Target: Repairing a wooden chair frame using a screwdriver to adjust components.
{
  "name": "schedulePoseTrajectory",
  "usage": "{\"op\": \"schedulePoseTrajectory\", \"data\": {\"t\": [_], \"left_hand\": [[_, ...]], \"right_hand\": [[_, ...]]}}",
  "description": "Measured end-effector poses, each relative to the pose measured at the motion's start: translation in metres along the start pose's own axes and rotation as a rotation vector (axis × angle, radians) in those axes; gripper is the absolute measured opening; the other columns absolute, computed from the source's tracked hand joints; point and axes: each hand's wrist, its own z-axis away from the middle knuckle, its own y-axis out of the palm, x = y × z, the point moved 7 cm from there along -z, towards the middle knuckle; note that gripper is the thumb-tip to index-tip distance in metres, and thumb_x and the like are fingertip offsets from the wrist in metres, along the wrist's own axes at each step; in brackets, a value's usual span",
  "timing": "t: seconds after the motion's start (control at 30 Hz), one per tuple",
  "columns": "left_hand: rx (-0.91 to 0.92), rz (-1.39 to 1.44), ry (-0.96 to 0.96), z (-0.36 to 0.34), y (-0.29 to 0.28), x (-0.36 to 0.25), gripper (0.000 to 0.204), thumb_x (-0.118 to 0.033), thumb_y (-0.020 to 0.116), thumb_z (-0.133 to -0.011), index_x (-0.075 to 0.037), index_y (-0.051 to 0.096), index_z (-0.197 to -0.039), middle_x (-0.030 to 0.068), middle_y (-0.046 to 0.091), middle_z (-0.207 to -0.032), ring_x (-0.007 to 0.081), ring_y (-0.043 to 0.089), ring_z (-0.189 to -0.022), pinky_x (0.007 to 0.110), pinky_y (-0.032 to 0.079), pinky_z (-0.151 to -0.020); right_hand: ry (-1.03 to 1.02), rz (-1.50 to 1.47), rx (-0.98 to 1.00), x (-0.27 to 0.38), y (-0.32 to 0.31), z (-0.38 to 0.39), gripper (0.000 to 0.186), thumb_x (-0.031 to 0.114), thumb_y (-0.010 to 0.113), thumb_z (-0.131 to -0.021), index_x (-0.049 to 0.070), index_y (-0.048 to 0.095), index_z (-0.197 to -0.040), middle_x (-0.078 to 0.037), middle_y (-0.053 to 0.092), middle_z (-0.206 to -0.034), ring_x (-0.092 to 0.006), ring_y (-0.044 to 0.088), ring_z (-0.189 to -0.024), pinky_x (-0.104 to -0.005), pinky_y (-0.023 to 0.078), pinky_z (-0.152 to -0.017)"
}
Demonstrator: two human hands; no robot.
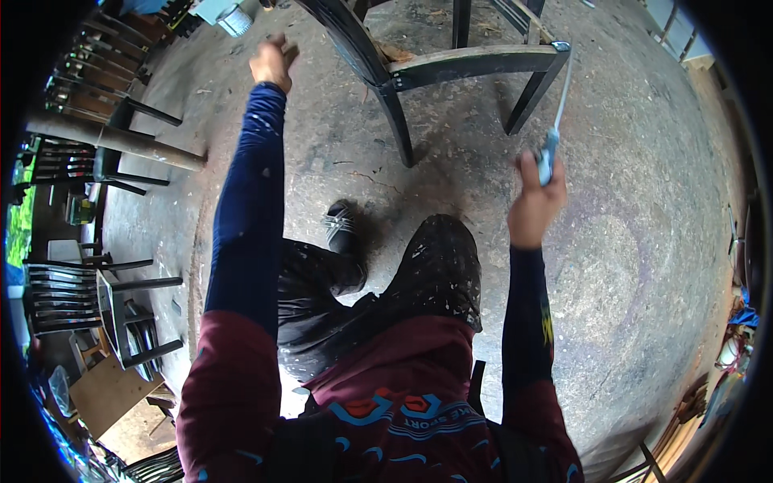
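Observation:
A black wooden chair [451,63] stands on the concrete floor in front of me. My right hand [533,201] grips the blue handle of a long thin tool [557,113], a brush by its look, whose tip touches the chair's near right corner. My left hand [272,63] is stretched far out to the left of the chair, fingers curled; whether it holds anything is not visible. My knees in dark paint-speckled trousers [435,266] and one shoe [341,227] lie below the chair.
Several black chairs [88,290] are stacked along the left side, with a wooden post [113,138] lying across them. A pale can or roll [233,18] sits at top left. Wood boards [109,394] lie at lower left; clutter lines the right edge.

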Motion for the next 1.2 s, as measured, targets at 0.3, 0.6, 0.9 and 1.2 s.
{"op": "schedulePoseTrajectory", "data": {"t": [0.3, 0.6, 0.9, 1.2], "left_hand": [[0.418, -0.147, 0.2, 0.116, 0.086, -0.074, 0.045, -0.006, 0.057, -0.089, 0.002, 0.052, -0.133, 0.0087, 0.062, -0.121, 0.0193, 0.059, -0.111, 0.033, 0.044, -0.1], [0.422, -0.289, 0.421, 0.117, 0.109, -0.081, 0.045, 0.012, 0.046, -0.078, 0.002, 0.059, -0.12, 0.0097, 0.066, -0.119, 0.0198, 0.062, -0.111, 0.03, 0.048, -0.096], [0.554, -0.343, 0.529, 0.209, 0.149, -0.074, 0.095, 0.004, 0.06, -0.08, 0.014, -0.006, -0.147, 0.0347, 0.032, -0.148, 0.0378, 0.036, -0.139, 0.041, 0.027, -0.116], [0.722, -0.723, 0.884, 0.307, 0.221, -0.039, 0.101, 0.003, 0.059, -0.076, 0.007, -0.009, -0.15, 0.0385, 0.023, -0.149, 0.0473, 0.034, -0.137, 0.04, 0.036, -0.11]], "right_hand": [[-0.109, 0.127, -0.222, -0.025, 0.13, -0.042, 0.032, 0.03, 0.067, -0.094, -0.001, 0.056, -0.094, -0.003, 0.053, -0.078, -0.0126, 0.047, -0.071, -0.029, 0.042, -0.067], [-0.076, 0.113, -0.155, -0.053, 0.165, -0.038, 0.035, 0.025, 0.062, -0.097, -0.005, 0.055, -0.113, -0.008, 0.056, -0.085, -0.0146, 0.05, -0.075, -0.0308, 0.046, -0.07], [0.147, -0.336, -0.073, -0.082, 0.121, -0.115, 0.022, 0.019, 0.068, -0.093, 0.002, 0.06, -0.105, 0.003, 0.054, -0.086, -0.0073, 0.047, -0.076, -0.0232, 0.04, -0.07], [0.294, -0.287, -0.079, -0.052, 0.07, -0.206, 0.032, 0.005, 0.066, -0.09, 0.002, 0.058, -0.12, -0.005, 0.064, -0.092, -0.0153, 0.063, -0.079, -0.0322, 0.054, -0.061]]}}
